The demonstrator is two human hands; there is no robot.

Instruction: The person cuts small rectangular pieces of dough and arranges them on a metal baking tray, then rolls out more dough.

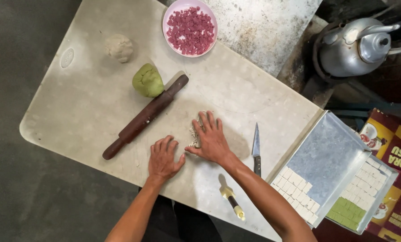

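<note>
Right hand (211,141) lies flat, fingers spread, over pale dough scraps (194,134); left hand (163,157), open and empty, rests just beside them.

Both my hands are flat on the pale table (88,103), my right hand (211,139) pressing a small clump of whitish dough bits (194,134) and my left hand (163,157) just beside it, with the dark rolling pin (144,117), green dough ball (148,80) and knife (256,150) close by.
</note>
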